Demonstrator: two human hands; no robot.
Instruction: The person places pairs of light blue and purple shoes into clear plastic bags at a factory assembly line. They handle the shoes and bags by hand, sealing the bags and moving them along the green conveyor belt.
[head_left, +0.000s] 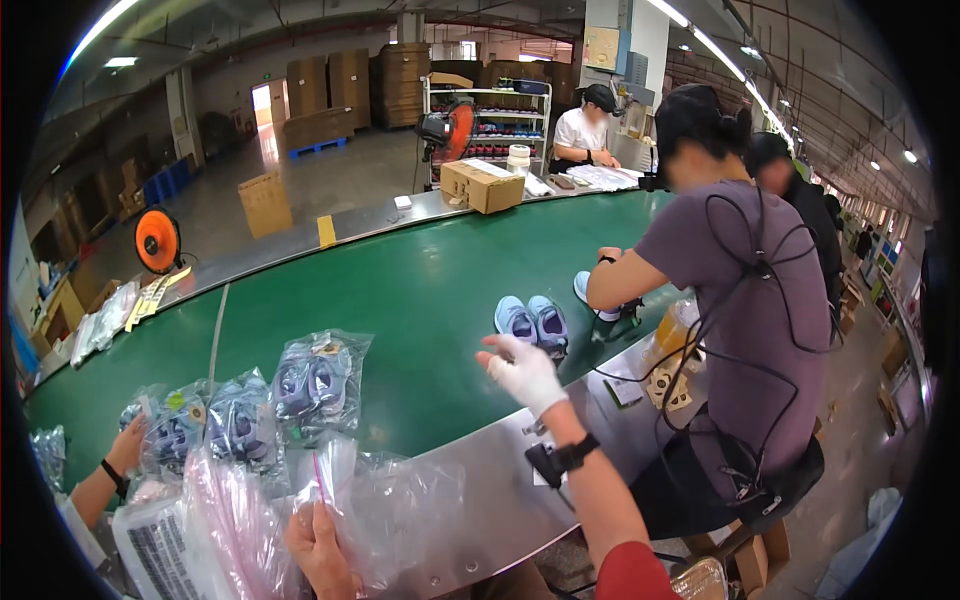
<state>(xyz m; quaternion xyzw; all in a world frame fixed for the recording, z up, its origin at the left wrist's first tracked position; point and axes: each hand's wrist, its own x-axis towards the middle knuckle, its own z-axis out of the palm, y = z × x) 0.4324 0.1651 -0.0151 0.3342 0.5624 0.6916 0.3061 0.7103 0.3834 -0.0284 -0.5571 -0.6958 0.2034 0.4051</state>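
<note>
A clear plastic bag (338,470) with a pinkish edge is pinched upright in my left hand (318,548), at the near metal edge of the green conveyor belt. My right hand (525,372), in a white glove with bare fingertips, reaches over the belt with its fingers apart and holds nothing. Just beyond it stands a pair of light blue shoes (532,318), partly hidden by the hand. To the left lie bagged shoes (318,380), several pairs in clear plastic. A stack of clear bags (225,520) with pink edges sits beside my left hand.
A co-worker in purple (765,300) sits at the right, handling another shoe (606,318). Another person's hand (125,447) touches a bagged pair at the far left. A cardboard box (482,186) stands on the far ledge. An orange fan (157,240) is beyond the belt.
</note>
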